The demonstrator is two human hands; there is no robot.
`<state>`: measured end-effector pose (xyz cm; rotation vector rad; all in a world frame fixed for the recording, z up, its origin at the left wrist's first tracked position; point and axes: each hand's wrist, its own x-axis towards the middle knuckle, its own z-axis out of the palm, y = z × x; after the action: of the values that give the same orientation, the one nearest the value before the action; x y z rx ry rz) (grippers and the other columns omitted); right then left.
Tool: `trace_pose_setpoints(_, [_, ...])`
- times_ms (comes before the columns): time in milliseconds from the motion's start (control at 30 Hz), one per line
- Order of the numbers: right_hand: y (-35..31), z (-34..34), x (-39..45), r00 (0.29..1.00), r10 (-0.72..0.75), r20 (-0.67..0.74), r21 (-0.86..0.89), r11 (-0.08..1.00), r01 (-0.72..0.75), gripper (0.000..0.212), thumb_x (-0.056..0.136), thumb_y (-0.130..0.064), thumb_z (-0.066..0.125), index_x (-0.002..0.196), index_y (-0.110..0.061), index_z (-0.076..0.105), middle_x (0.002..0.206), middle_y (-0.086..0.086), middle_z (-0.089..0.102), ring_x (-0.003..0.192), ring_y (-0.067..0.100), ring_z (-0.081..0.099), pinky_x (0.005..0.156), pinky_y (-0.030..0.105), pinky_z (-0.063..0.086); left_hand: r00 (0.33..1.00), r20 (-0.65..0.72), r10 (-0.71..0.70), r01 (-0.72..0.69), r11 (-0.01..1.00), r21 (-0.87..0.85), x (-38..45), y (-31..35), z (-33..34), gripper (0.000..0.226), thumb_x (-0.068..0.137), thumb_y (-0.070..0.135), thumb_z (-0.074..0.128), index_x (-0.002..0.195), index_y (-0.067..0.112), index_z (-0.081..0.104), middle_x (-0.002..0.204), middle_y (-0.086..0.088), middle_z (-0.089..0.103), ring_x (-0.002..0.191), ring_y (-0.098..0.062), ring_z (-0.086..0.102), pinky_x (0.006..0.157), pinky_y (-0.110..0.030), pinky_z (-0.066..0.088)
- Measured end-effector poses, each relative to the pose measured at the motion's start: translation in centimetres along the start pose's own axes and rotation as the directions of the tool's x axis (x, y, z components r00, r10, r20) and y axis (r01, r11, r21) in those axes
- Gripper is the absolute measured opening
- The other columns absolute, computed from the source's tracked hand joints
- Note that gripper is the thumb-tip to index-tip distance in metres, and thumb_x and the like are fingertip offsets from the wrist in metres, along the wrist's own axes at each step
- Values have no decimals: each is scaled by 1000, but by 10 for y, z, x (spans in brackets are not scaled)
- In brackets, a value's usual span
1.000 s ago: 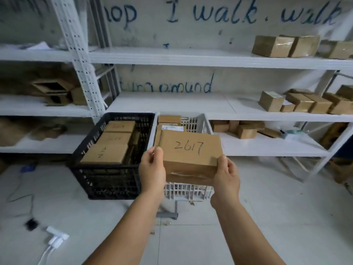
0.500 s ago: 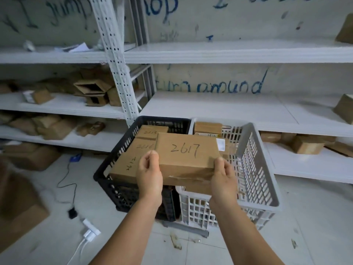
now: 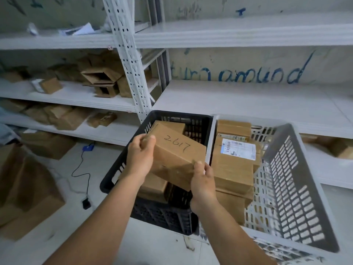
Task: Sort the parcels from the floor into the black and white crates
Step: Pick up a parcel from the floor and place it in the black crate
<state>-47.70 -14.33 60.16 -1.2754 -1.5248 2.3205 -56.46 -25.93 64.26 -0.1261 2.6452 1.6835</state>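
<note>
Now tilted and swung from in front of the white crate (image 3: 298, 169) to above the black crate (image 3: 172, 116): parcel 2617 (image 3: 177, 155), gripped between left hand (image 3: 140, 159) and right hand (image 3: 203, 183). Likely about to drop in.

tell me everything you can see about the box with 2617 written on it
The 2617 box is a plain brown cardboard parcel, closed, with the number handwritten in dark marker on its top face. It is tilted, over the black crate, above other brown parcels inside. The left hand grips its far left corner; the right hand grips its near right corner. Its near side looks scuffed.
</note>
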Motion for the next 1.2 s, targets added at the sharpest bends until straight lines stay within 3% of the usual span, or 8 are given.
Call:
trace_pose_setpoints(300, [23,75,58,976,101,-192,195,979,-62,54,99,-39,43,149,-27,28,132,6,50,114,24,51,94,36,45,929,348,125,-206,957,204,121,-1,35,39,94,47,47,126,27,52,115,5,47,98,-13,46,74,-29,38])
trace_pose_setpoints(433, [29,103,76,926,183,-330,296,952,-83,50,96,-39,43,143,-22,36,122,7,55,107,26,56,96,42,49,828,538,161,-346,901,263,158,1,62,39,94,47,48,124,24,56,116,6,54,97,-11,48,68,-22,36])
trace_pose_setpoints(600, [36,125,95,864,257,-433,406,911,-67,64,86,-48,46,141,-17,37,125,10,56,109,30,58,95,48,50,642,752,147,-521,804,287,189,3,101,41,86,61,43,114,36,58,120,6,57,103,-17,56,87,-37,48])
trace_pose_setpoints(733, [29,124,106,835,271,-479,460,888,-25,36,97,-35,43,125,-14,50,108,6,59,94,21,60,88,39,52,554,824,118,-635,700,327,204,14,128,52,89,62,37,126,29,55,133,-1,52,112,-23,53,84,-35,45])
trace_pose_setpoints(867, [23,125,114,821,297,-487,446,893,-58,32,98,-34,41,119,-12,52,102,6,58,80,19,56,63,28,47,479,875,71,-767,518,378,218,26,146,62,94,58,31,135,17,52,137,-8,52,122,-29,49,86,-34,39])
trace_pose_setpoints(1000, [21,121,122,796,368,-481,469,875,-121,32,97,-32,42,115,-8,54,100,9,55,82,22,52,60,27,44,406,914,9,-856,353,377,220,32,166,69,95,58,27,137,9,48,145,-16,43,124,-34,48,92,-37,42])
trace_pose_setpoints(1100, [19,116,127,772,414,-482,476,864,-165,22,97,-29,43,102,-9,51,85,7,46,62,18,42,42,23,35,344,939,-28,-867,375,329,214,29,176,62,96,51,39,139,7,44,141,-16,47,125,-33,47,96,-37,40])
trace_pose_setpoints(1200, [28,114,136,738,456,-498,480,853,-203,19,97,-29,45,94,-11,49,80,7,42,60,18,37,48,27,32,291,953,-78,-859,417,297,214,20,183,58,96,44,46,142,10,41,142,-12,46,128,-29,46,97,-35,40])
